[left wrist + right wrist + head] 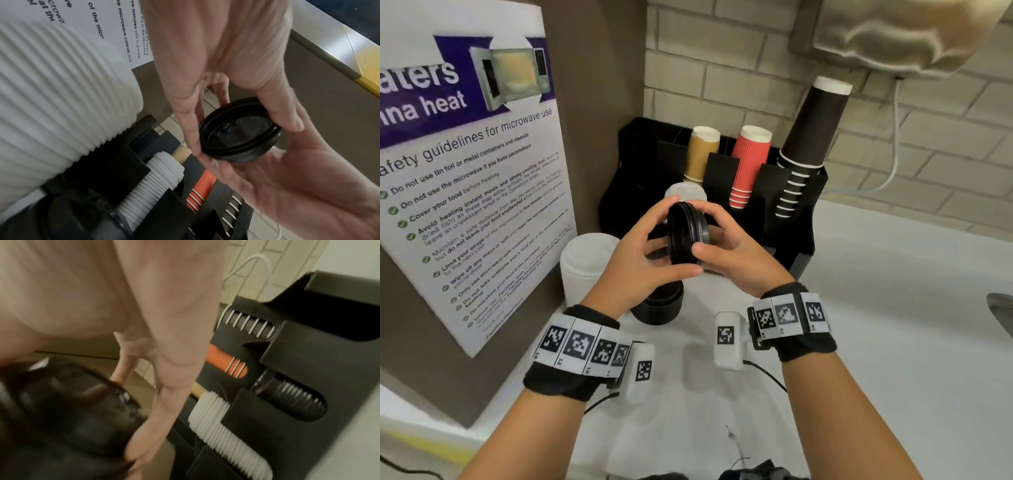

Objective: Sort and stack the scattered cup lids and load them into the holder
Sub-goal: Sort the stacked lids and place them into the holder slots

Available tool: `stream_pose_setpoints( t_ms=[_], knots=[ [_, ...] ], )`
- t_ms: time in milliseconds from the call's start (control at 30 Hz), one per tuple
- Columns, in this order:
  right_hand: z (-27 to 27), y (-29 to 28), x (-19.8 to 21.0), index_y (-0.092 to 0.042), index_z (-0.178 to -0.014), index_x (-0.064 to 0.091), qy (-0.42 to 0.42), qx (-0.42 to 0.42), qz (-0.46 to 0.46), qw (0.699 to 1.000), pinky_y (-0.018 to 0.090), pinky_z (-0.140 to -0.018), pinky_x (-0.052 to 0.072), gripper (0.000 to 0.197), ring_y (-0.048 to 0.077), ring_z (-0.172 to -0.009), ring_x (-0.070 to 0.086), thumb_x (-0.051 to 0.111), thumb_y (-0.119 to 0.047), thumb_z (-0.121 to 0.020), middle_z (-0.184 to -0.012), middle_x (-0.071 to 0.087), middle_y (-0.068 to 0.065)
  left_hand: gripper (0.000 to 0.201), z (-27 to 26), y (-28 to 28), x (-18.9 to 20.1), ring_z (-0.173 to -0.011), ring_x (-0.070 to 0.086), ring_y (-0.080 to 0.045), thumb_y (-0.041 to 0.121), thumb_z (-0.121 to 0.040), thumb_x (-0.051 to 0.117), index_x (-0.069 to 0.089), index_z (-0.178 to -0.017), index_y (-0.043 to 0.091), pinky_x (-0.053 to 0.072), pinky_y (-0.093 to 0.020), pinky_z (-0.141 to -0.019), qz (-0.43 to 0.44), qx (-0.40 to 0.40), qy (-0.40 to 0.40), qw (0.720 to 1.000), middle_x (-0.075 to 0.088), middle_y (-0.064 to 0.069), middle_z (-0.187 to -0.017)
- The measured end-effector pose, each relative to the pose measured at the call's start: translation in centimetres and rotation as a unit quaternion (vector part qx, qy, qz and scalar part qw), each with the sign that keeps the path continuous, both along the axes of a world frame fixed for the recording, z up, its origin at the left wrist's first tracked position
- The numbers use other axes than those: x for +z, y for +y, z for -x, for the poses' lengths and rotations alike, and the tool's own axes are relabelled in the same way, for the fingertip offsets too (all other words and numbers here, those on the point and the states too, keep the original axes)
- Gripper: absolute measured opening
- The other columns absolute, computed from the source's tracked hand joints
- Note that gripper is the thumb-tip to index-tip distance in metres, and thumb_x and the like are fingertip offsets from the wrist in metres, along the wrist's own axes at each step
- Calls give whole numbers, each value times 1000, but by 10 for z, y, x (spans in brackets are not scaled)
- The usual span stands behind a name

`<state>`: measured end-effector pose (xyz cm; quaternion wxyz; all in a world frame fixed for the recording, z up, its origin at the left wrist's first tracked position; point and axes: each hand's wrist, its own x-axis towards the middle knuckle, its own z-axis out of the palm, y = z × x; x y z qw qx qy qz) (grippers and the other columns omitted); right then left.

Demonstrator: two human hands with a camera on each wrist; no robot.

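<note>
**A:** Head view first. Why are the black lids (687, 236) up on edge between your palms?

**B:** So I can square their rims before loading. My left hand (645, 255) and right hand (726, 246) both have their grip curled onto the small stack, fingers at the rim on opposite sides, in the air just in front of the holder (796, 212). More black lids (659, 305) wait on the table (893, 308) under my left wrist, with a tall white stack (587, 263) beside them.

**A:** And the left wrist view?

**B:** There the lids (239, 131) show their top face. My left fingers (190, 128) and thumb pinch the rim while my right palm (277, 175) cups them from below, so nothing slips.

**A:** Right wrist view?

**B:** Blurred. The lids (68, 402) are a dark mass by my fingers (164, 402). Behind, the holder (308, 353) has white lids (222, 426) and black lids (294, 397) in separate slots; I judge mine belong with the black.
</note>
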<state>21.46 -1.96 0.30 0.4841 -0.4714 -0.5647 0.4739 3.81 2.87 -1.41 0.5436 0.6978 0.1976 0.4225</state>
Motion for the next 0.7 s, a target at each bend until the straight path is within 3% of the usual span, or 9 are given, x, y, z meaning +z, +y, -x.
stream_pose_setpoints(
  t_ms=[100,233,400,533,600,700],
  knots=[
    [-9,-7,4,-34,-136,47,-5,-5,9,1000,41,-89,54,64,30,-113,62,72,-19,-80,-124,58,12,96,-3,2,1,-116,58,-1,22,-59,84,39,-143,37,52,-18,-84,0,-12,11,1000,45,8,-143],
    [-11,-10,7,-29,-140,46,-10,-20,3,1000,47,-91,53,67,30,-115,60,71,-12,-80,-125,58,16,98,-9,3,-1,-119,52,9,27,-60,83,35,-144,41,50,-14,-86,-6,-22,16,1000,41,9,-148],
    [-4,-8,14,-21,-136,51,-50,-73,-44,995,43,-89,55,64,26,-104,66,76,-7,-78,-116,65,12,95,-15,6,-1,-126,50,-4,29,-57,84,36,-136,54,51,-16,-87,10,-25,4,1000,39,19,-145],
    [-12,5,26,-19,-130,53,-84,-114,-89,986,36,-91,55,62,17,-104,65,77,-4,-76,-111,64,2,92,-13,10,2,-134,42,-8,36,-59,80,32,-135,56,44,-21,-98,10,-7,27,1000,36,18,-149],
    [-33,16,34,-24,-128,51,-107,-196,-113,968,28,-86,56,63,10,-101,64,80,-10,-74,-112,62,-4,77,-6,13,6,-123,51,-4,42,-63,76,40,-130,55,46,-21,-94,2,31,43,999,45,21,-139],
    [-71,36,37,-23,-126,42,-206,-267,-89,937,14,-75,51,69,13,-100,63,84,-17,-71,-114,60,0,48,6,17,11,-99,64,-2,43,-71,70,57,-117,43,51,-16,-81,-18,77,56,995,62,15,-116]
  ],
)
